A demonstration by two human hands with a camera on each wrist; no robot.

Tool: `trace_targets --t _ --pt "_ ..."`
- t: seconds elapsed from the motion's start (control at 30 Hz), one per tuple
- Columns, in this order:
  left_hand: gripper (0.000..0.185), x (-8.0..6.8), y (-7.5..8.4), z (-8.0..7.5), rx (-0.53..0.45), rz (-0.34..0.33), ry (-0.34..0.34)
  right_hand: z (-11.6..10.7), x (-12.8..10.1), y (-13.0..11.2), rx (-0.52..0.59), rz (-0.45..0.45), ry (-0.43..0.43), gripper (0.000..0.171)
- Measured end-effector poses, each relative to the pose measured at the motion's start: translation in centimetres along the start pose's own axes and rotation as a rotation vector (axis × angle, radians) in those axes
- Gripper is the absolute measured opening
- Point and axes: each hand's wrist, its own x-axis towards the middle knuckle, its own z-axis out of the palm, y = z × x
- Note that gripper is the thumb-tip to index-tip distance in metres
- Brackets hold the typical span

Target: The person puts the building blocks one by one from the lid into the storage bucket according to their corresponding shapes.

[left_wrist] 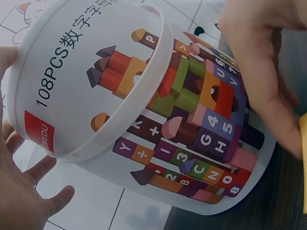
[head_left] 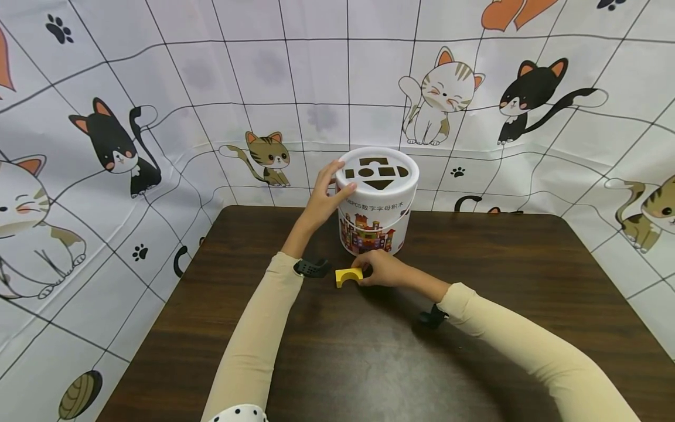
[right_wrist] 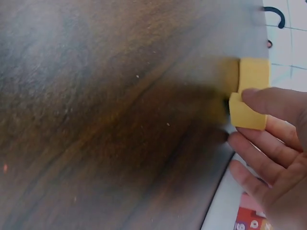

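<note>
A white block bucket [head_left: 348,214] with a printed picture of coloured blocks stands at the table's back. Its white lid [head_left: 402,185] has several shaped holes. My left hand [head_left: 323,202] rests against the lid's left rim, and the left wrist view shows its fingers spread along the bucket's side. In front of the bucket, my right hand [head_left: 384,268] pinches one end of a yellow arch block [head_left: 345,274] between thumb and fingers. The right wrist view shows the thumb lying across the yellow block [right_wrist: 254,74], close over the tabletop.
The dark wooden table [head_left: 369,363] stretches in front of and to both sides of the bucket. Behind it hangs a white gridded sheet [head_left: 316,76] printed with cats. A white carrying handle [left_wrist: 165,57] hangs down across the bucket's front.
</note>
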Motion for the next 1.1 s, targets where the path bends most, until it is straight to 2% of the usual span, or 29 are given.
trace_targets --t 0.2,0.7,0.83,1.1 --pt "0.069 -1.3 3.6 -0.3 -0.029 -0.018 -0.024 -1.2 -1.1 0.0 0.094 0.000 -0.067 0.026" --pt "0.069 -1.2 3.3 -0.2 -0.035 -0.023 -0.030 -3.6 -3.1 1.3 0.207 0.009 -0.130 0.029" --pt "0.069 -1.2 3.3 -0.2 -0.031 -0.021 -0.029 -5.0 -3.7 1.0 0.241 0.004 -0.116 0.030" --pt "0.070 -1.4 3.5 -0.1 -0.026 -0.018 -0.026 -8.9 -5.0 0.1 0.206 0.011 -0.099 0.032"
